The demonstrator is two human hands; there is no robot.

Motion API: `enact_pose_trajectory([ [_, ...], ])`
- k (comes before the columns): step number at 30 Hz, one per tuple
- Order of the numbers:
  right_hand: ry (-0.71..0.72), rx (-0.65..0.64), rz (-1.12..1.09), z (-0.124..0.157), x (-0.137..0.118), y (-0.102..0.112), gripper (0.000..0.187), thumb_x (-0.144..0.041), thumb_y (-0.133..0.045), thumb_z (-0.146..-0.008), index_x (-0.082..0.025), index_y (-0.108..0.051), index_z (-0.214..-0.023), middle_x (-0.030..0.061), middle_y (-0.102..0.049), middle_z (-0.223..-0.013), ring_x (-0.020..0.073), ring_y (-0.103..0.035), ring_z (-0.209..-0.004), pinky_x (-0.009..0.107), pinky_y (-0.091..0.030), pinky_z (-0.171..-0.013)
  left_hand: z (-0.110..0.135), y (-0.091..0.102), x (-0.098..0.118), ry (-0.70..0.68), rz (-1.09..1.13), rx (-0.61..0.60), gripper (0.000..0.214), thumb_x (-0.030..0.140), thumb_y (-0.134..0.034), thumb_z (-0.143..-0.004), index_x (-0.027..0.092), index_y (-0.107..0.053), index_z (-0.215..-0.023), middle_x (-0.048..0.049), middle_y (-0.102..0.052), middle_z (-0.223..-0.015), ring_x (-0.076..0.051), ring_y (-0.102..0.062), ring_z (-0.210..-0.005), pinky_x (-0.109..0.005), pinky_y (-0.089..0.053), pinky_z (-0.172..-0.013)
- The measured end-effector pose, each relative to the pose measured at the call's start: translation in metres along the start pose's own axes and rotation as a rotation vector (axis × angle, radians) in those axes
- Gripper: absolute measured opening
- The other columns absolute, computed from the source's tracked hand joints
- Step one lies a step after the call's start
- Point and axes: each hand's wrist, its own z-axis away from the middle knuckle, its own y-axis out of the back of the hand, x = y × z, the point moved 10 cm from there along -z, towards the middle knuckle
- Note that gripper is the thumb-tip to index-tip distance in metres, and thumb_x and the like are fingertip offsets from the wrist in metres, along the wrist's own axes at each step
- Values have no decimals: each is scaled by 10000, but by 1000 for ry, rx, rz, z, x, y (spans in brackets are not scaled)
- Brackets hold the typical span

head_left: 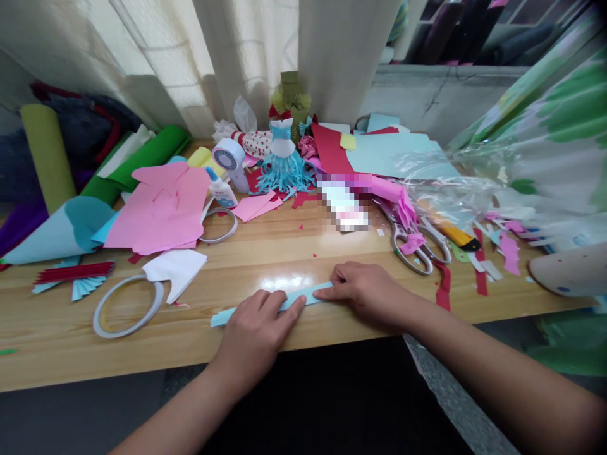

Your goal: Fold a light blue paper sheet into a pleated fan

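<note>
A narrow folded strip of light blue paper [303, 296] lies near the table's front edge, its left end sticking out past my fingers. My left hand [256, 325] presses on it, thumb and fingers bent around the strip. At its right end, my right hand [365, 292] pinches the paper between thumb and curled fingers, which hide that tip. White scrap paper [177, 273] and a roll of double-sided tape [102, 309] lie to the left of my left hand. Beyond my right hand are silver scissors [401, 249].
At the back stand a blue paper dress figure [283, 155], a glue bottle [221, 189] and a small handheld fan [231, 158]. Pink paper [159, 205] and paper rolls [147, 158] are piled left. A yellow utility knife [455, 232], red scraps and clear plastic wrap [441, 167] lie right.
</note>
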Motion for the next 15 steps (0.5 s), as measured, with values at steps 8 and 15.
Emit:
enact_pose_trajectory([
  [8,31,-118,142,-2,-5,-7,257,-299,-518,-908,-365,-644,-1122,24,-603,-803,169,-542,-737,266,-342,-591,-2,1,1,21,-41,3,314,153,-484,-881,208,-558,-1182,-69,-622,-984,-226,-518,-775,-352,-454,-620],
  [15,124,93,296,20,-55,-20,390,-251,-391,-952,-189,-469,-1329,77,-506,-1355,275,-392,-1255,486,-249,-1033,-5,6,5,35,-55,48,268,186,-521,-872,188,-594,-1130,-69,-633,-954,-232,-534,-785,-368,-477,-635],
])
